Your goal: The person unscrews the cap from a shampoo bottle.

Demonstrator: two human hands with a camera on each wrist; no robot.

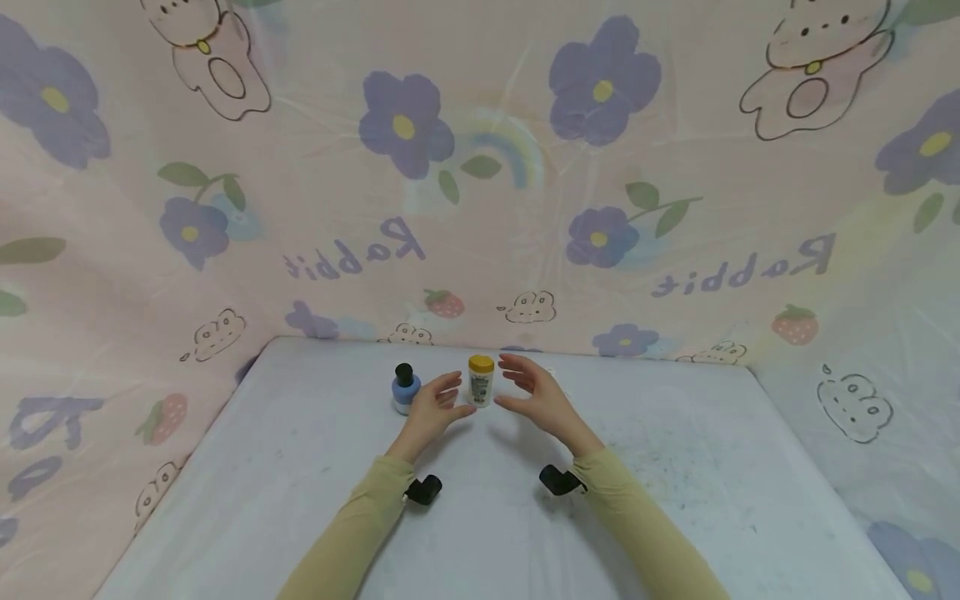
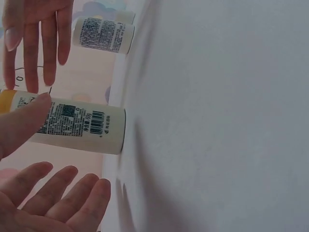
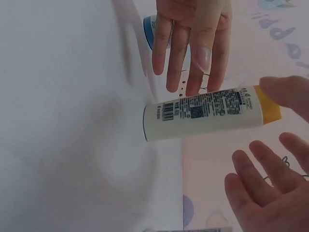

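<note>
A white bottle with a yellow cap [image 1: 480, 382] stands upright on the white table, between the two hands. Printed text and a barcode cover the side of this bottle [image 2: 87, 123] in the left wrist view. To its left is my left hand [image 1: 430, 413], fingers spread and slightly bent, with a small gap to the bottle in the head view. On the other side my right hand [image 1: 542, 402] faces it in the same loose shape. Neither hand grips anything. In the right wrist view a thumb [image 3: 285, 92] overlaps the yellow cap; whether it touches, I cannot tell.
A blue bottle with a black cap [image 1: 405, 390] stands just left of the left hand. Behind the right hand is another white bottle [image 2: 104, 35], mostly hidden in the head view. A patterned curtain [image 1: 480, 250] rises beyond the back edge of the table [image 1: 480, 533].
</note>
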